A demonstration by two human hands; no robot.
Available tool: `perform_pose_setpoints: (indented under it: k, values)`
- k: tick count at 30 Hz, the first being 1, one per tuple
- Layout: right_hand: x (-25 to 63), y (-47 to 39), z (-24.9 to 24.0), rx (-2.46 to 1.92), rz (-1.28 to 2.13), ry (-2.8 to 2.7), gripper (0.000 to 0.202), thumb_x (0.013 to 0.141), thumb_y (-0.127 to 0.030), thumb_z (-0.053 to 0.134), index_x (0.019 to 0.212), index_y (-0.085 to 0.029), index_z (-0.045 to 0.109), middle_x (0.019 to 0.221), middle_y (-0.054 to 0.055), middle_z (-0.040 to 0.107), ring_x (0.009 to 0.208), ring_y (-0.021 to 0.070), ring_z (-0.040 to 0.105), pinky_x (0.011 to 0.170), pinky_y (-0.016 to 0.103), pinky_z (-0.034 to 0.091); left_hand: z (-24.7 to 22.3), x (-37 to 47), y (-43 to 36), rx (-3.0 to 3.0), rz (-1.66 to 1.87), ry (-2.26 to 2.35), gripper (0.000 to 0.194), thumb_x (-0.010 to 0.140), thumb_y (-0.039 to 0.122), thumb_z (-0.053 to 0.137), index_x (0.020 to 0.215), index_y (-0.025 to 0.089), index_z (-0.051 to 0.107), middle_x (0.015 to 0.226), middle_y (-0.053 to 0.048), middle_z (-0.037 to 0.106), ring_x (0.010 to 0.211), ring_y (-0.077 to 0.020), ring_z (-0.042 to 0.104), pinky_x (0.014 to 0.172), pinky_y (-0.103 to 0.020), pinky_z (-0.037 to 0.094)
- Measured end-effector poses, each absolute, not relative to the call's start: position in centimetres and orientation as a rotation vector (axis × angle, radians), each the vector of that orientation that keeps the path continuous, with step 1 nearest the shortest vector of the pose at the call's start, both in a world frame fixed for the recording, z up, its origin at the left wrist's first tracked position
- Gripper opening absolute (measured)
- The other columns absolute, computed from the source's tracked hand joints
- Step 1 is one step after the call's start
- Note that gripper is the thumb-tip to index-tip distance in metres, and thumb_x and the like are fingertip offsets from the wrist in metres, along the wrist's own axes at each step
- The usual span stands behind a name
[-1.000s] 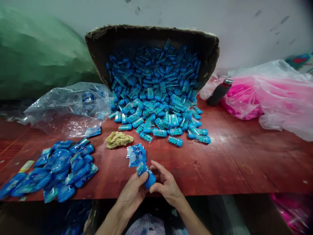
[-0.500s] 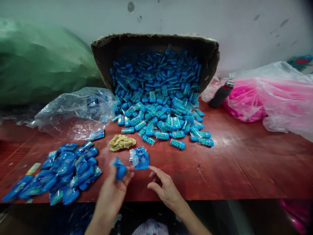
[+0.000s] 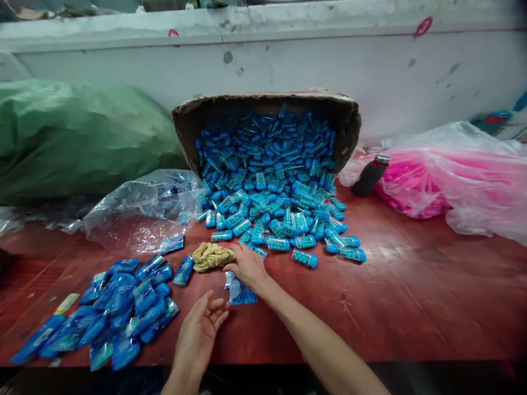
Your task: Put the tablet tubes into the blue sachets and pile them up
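We take the small stack of flat blue sachets [image 3: 240, 292] on the worktop [image 3: 411, 307] as our landmark.

Change noted: half a second ago our left hand [image 3: 202, 327] holds a filled blue packet up to the left of the stack; now that hand is empty, palm up, fingers loosely spread, just below-left of the stack. A lone filled packet [image 3: 183, 271] now lies to the left of the stack, at the near edge of the heap of filled packets [image 3: 111, 312], which sits further left. We judge that this is the one just released, though the frames do not show it landing.

Our right hand [image 3: 247, 265], which hovers beside the stack half a second ago, now reaches past it and rests just above it, fingers curled downward at the near fringe of the spilled blue capsules [image 3: 280, 219]. Whether it pinches a capsule, we cannot tell; the fingertips are hidden.

The capsules pour out of a tipped cardboard box [image 3: 263, 104] well above the stack. A crumpled yellow cloth [image 3: 212, 255] lies just above-left of the stack, touching the right hand's thumb side.

Reading: one packing cycle looks closed and the next capsule pick-up appears to be starting.
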State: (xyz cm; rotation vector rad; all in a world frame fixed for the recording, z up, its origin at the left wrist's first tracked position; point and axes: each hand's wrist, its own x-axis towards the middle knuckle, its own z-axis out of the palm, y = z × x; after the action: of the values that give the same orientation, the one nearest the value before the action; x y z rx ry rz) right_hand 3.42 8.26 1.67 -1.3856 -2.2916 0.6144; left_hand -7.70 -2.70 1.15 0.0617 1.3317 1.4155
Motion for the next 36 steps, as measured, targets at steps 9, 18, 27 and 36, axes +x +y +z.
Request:
perform_pose_setpoints:
  k: [9, 18, 27, 36]
  values:
    - [3.9, 9.1, 1.6, -1.354, 0.577, -2.459, 0.022, 0.086, -0.032, 0.046, 0.102, -0.023, 0.058, 0.094, 0.002, 0.063, 0.085, 0.0173, 0.056, 0.065, 0.024, 0.039, 0.1, -6.6, -3.4, 0.257, 1.332, 1.427, 0.027, 0.065, 0.029, 0.064, 0.086, 0.015, 0.055, 0.058, -0.003, 0.065, 0.054, -0.0179, 0.062, 0.053, -0.028, 0.048]
    - [8.4, 3.3, -0.6, -1.357, 0.374, -2.475, 0.01, 0.081, -0.024, 0.057, 0.089, -0.025, 0.063, 0.085, 0.005, 0.059, 0.078, 0.0196, 0.051, 0.065, 0.029, 0.035, 0.4, -11.4, -0.2, 1.283, 1.499, 1.986, 0.023, 0.062, 0.019, 0.067, 0.084, 0.025, 0.067, 0.11, -0.009, 0.063, 0.127, -0.0269, 0.031, 0.105, -0.042, 0.011]
    - [8.3, 2.3, -0.9, -1.352, 0.254, -2.389, 0.016, 0.084, -0.025, 0.055, 0.098, -0.026, 0.062, 0.083, 0.003, 0.059, 0.077, 0.0184, 0.049, 0.065, 0.03, 0.031, -2.4, -15.9, -0.3, 1.529, 1.298, 2.244, 0.035, 0.062, 0.023, 0.067, 0.096, 0.02, 0.063, 0.125, -0.017, 0.052, 0.132, -0.0308, 0.017, 0.103, -0.052, 0.001]
    - [8.5, 2.5, -1.3, -1.362, 0.254, -2.386, 0.018, 0.085, -0.026, 0.051, 0.099, -0.025, 0.062, 0.082, 0.004, 0.06, 0.075, 0.019, 0.049, 0.064, 0.03, 0.032, 0.9, -10.9, -2.4, 1.392, 1.473, 1.975, 0.036, 0.058, 0.019, 0.072, 0.094, 0.023, 0.065, 0.107, -0.006, 0.063, 0.117, -0.0295, 0.043, 0.103, -0.041, 0.021]
